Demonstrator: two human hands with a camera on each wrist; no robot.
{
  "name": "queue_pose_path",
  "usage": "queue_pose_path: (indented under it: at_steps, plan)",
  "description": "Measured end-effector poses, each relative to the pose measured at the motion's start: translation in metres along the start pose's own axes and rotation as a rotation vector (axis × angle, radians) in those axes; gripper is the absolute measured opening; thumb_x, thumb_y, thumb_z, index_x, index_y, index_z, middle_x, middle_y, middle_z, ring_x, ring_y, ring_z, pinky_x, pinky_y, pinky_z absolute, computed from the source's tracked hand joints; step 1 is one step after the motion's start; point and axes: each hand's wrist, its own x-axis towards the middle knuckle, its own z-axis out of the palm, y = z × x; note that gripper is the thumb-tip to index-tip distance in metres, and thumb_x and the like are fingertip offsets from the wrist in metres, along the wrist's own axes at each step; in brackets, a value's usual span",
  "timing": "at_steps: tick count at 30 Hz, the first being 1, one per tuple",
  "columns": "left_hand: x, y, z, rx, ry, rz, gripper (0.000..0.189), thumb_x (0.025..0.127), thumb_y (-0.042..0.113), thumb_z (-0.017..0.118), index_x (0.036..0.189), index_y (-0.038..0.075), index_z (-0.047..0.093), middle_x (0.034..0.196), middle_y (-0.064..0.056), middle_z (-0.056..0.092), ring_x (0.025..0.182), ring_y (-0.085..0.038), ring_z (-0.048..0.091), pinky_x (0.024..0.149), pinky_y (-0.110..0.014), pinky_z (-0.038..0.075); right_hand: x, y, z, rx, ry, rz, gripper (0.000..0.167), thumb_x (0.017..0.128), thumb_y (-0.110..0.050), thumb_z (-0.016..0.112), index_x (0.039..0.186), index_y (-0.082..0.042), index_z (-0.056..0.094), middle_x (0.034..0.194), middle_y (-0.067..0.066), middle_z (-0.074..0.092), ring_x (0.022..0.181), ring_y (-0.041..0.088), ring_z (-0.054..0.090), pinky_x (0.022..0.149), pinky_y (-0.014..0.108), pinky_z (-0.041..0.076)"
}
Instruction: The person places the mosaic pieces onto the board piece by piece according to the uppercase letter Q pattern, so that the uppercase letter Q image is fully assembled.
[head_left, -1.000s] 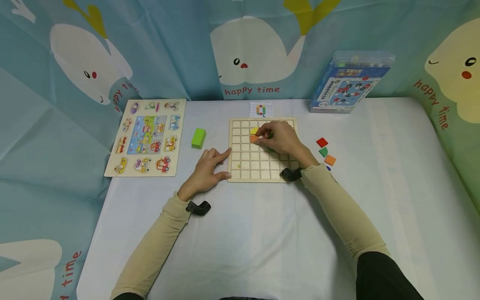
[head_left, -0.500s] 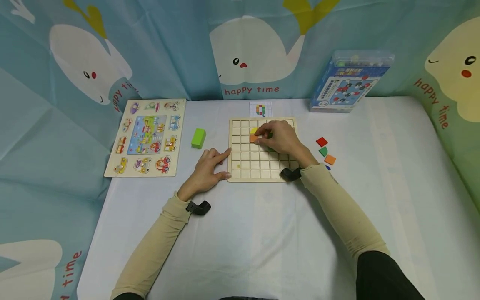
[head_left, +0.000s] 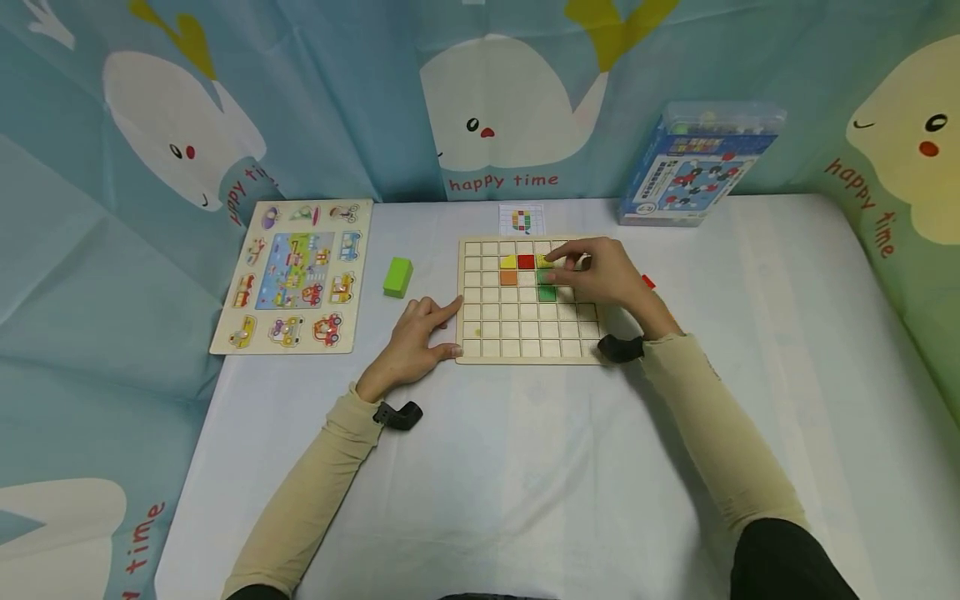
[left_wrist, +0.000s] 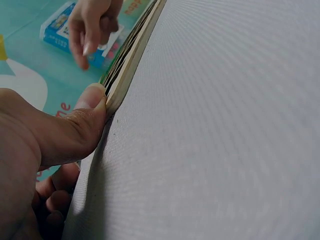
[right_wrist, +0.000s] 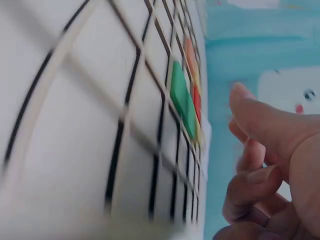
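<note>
A wooden grid board (head_left: 495, 331) lies on the table. Along its left edge my left hand (head_left: 408, 340) rests, thumb and forefinger spread apart and touching it; in the left wrist view the thumb (left_wrist: 75, 127) presses at the board's edge. On the grid sit a yellow piece (head_left: 507, 262), a red square (head_left: 526, 262), an orange square (head_left: 508, 277) and a green square (head_left: 547, 293). Another yellow piece and another green one are partly covered by my right hand (head_left: 600, 271). That hand hovers over the board's right side, its thumb (right_wrist: 255, 110) and fingers apart, nothing held.
A small pattern card (head_left: 521, 219) lies behind the board. To the left are a green block (head_left: 397, 277) and a picture puzzle (head_left: 345, 325). A boxed set (head_left: 693, 171) stands at back right. A red piece (head_left: 648, 282) shows beyond my right hand.
My right hand has let go of the pieces on the grid and moved right, uncovering the red square and green pieces. It now hides most loose pieces at right. The left hand stays put.
</note>
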Motion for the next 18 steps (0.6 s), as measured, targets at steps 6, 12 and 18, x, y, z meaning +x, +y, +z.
queue_pose_path:
  at_steps: [6, 12, 18]
  plan:
    - [0.001, -0.003, 0.001, 0.003, -0.003, -0.001, 0.083, 0.088, 0.02, 0.086, 0.16, 0.007, 0.046, 0.101, -0.008, 0.05, 0.092, -0.021, 0.035, 0.085, -0.034, 0.028, -0.032, 0.02, -0.036, -0.02, 0.012, 0.097, 0.027, 0.097, -0.028, 0.08, 0.118, -0.011, 0.08, 0.09, 0.009, 0.067, 0.063, 0.019, 0.052, 0.06, 0.027, 0.041]
    - [0.001, -0.001, 0.001, -0.004, -0.002, 0.007, 0.084, 0.087, 0.02, 0.086, 0.16, 0.006, 0.046, 0.101, -0.008, 0.05, 0.092, -0.021, 0.034, 0.085, -0.034, 0.028, -0.067, 0.037, -0.067, -0.069, 0.032, 0.199, 0.029, 0.097, -0.033, 0.08, 0.115, -0.012, 0.08, 0.093, 0.008, 0.069, 0.064, 0.018, 0.055, 0.057, 0.029, 0.043]
    - [-0.001, -0.001, 0.001, 0.01, 0.001, 0.006, 0.085, 0.087, 0.019, 0.087, 0.16, 0.006, 0.046, 0.101, -0.008, 0.05, 0.092, -0.022, 0.034, 0.085, -0.034, 0.028, -0.096, 0.053, -0.084, -0.127, 0.01, 0.275, 0.031, 0.096, -0.035, 0.08, 0.112, -0.008, 0.078, 0.094, 0.006, 0.069, 0.074, 0.017, 0.054, 0.063, 0.027, 0.044]
